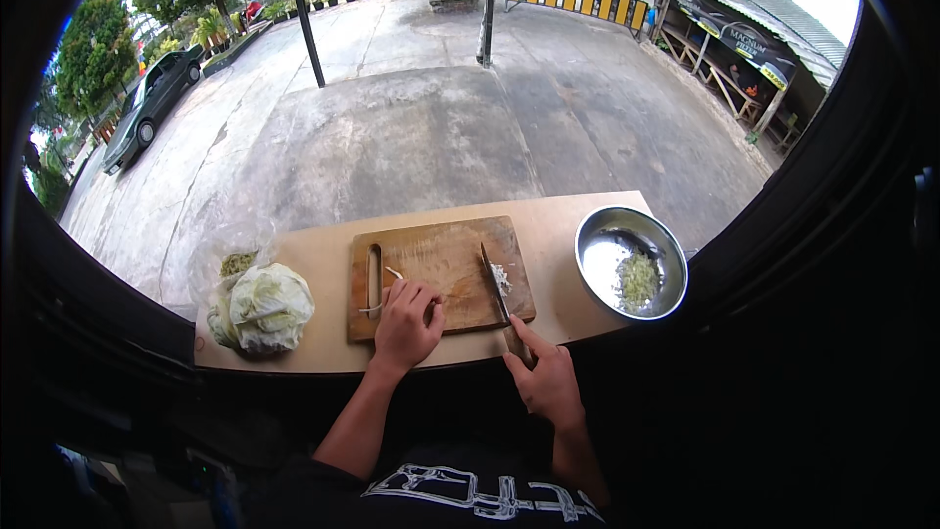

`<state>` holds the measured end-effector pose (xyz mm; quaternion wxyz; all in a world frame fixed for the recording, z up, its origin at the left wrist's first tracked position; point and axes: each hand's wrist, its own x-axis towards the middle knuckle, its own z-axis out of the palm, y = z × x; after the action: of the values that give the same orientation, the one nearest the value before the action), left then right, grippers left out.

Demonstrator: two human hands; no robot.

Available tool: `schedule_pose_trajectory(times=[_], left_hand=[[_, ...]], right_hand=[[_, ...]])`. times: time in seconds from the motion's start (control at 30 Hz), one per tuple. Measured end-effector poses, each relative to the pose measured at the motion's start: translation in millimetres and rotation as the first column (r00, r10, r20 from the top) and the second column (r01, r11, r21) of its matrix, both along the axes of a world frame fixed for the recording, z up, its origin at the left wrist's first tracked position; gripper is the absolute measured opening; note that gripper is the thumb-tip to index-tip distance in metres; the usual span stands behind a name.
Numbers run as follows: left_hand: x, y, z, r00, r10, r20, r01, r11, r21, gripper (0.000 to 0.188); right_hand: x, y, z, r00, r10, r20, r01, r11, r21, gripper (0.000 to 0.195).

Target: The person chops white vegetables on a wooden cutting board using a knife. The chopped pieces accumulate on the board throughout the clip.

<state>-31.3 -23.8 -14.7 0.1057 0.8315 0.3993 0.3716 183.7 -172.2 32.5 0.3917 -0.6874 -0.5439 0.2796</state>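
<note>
A wooden cutting board [463, 257] with a handle slot lies on the narrow table before me. My right hand [547, 375] grips the wooden handle of a kitchen knife [493, 275], whose blade rests on the board's right part. Just right of the blade is a small heap of finely chopped white pieces [501, 280]. Fingers bent, my left hand [408, 327] is over the board's left part, near the slot. Thin pale strips [394, 272] stick out beside its fingers; whether the fingers pinch them is hidden.
At the table's [330, 250] left stand a cabbage head [270, 307] and a clear plastic bag [239, 261] with greenish contents. A steel bowl [587, 264] holding chopped pale green vegetable [639, 281] sits at the right end. Concrete paving lies beyond the table.
</note>
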Motion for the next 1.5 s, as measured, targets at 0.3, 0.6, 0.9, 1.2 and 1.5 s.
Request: schedule_pose_trajectory(times=[0.3,0.6,0.9,1.2,1.5], left_hand=[[30,-38,28,0.985,-0.102,-0.142,0.106,0.994,0.015,0.054],[45,-31,22,0.93,-0.201,-0.308,0.208,0.978,-0.009,0.055],[51,0,24,0.914,-0.159,-0.373,0.164,0.986,-0.02,0.051],[51,21,18,0.94,-0.196,-0.279,0.156,0.975,-0.16,0.056],[2,9,28,0.998,-0.058,0.01,0.058,0.994,-0.097,0.054]], right_hand=[[-1,-8,3,0.978,-0.056,0.202,0.053,0.998,0.021,0.08],[1,-14,-4,0.943,-0.065,0.325,0.054,0.998,0.04,0.071],[38,-50,31,0.919,0.004,0.393,0.033,0.996,-0.087,0.069],[61,-71,31,0.949,-0.026,0.314,0.063,0.992,-0.108,0.064],[48,-38,17,0.994,0.095,0.058,-0.096,0.995,0.024,0.066]])
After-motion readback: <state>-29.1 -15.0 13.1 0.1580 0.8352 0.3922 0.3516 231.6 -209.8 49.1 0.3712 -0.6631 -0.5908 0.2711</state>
